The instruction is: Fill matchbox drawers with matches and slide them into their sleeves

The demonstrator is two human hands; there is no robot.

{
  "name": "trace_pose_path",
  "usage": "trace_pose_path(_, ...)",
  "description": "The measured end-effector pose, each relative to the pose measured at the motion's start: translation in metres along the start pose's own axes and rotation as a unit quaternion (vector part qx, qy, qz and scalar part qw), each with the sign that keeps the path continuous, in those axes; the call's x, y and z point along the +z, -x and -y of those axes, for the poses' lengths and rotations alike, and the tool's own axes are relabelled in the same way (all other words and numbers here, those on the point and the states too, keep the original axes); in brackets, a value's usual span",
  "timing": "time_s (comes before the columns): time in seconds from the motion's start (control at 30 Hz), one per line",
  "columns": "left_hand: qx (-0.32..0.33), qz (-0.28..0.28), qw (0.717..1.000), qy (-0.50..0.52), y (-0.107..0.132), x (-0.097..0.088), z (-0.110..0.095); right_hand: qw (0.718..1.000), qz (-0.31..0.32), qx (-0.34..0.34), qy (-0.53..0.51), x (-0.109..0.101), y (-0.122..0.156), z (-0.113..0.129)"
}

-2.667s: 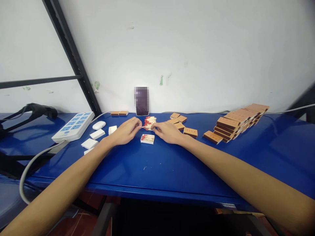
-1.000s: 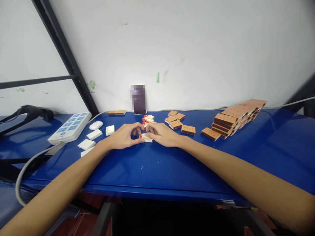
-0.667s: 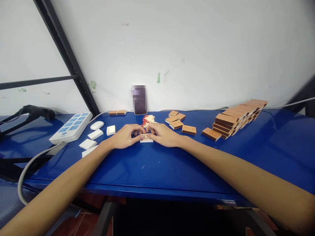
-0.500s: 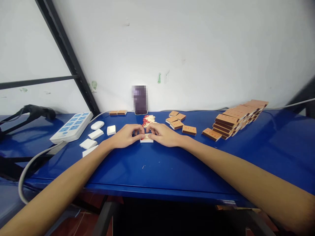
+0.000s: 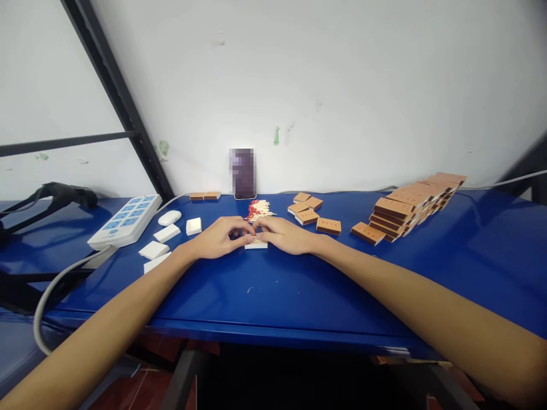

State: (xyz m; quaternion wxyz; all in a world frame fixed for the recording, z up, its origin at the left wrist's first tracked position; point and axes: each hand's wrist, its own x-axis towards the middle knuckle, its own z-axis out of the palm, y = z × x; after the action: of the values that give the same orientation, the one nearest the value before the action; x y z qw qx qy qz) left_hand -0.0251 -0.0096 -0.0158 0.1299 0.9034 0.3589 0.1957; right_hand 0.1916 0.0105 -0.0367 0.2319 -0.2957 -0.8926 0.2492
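Observation:
A small white matchbox tray [image 5: 256,246] holding matchsticks sits on the blue table between my two hands. My left hand [image 5: 219,236] grips its left end, thumb along the near side and fingers curled over the far side. On the right end, my right hand [image 5: 285,234] has its thumb over the matchsticks and its fingers bent around the back. The fingertips of both hands nearly meet above the tray and hide part of it. Just behind them lies a loose pile of red-tipped matches [image 5: 260,210].
Several white trays [image 5: 166,233] lie at left, near a white oval case [image 5: 170,217] and a power strip [image 5: 126,221]. Loose matchboxes [image 5: 329,226] and a stack of matchboxes [image 5: 410,202] are at right. A phone [image 5: 244,173] leans on the wall.
The fingers of my right hand have shifted slightly left, closer to my left hand's fingertips. Both hands stay at the tray.

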Motion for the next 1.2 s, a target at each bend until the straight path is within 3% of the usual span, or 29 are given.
trace_pose_path(1.03, -0.018, -0.017, 0.999, -0.042, 0.0, -0.003, -0.002, 0.995, -0.071, -0.002, 0.073, 0.006, 0.0, 0.0)
trace_pose_path(1.13, -0.015, -0.018, 0.999, -0.038, 0.0, -0.003, 0.001, 0.977, -0.121, 0.027, 0.172, 0.0, 0.001, 0.001)
trace_pose_path(1.2, -0.028, -0.02, 0.998, -0.045, 0.0, -0.003, 0.003, 0.942, -0.136, 0.067, 0.301, -0.007, 0.003, 0.003)
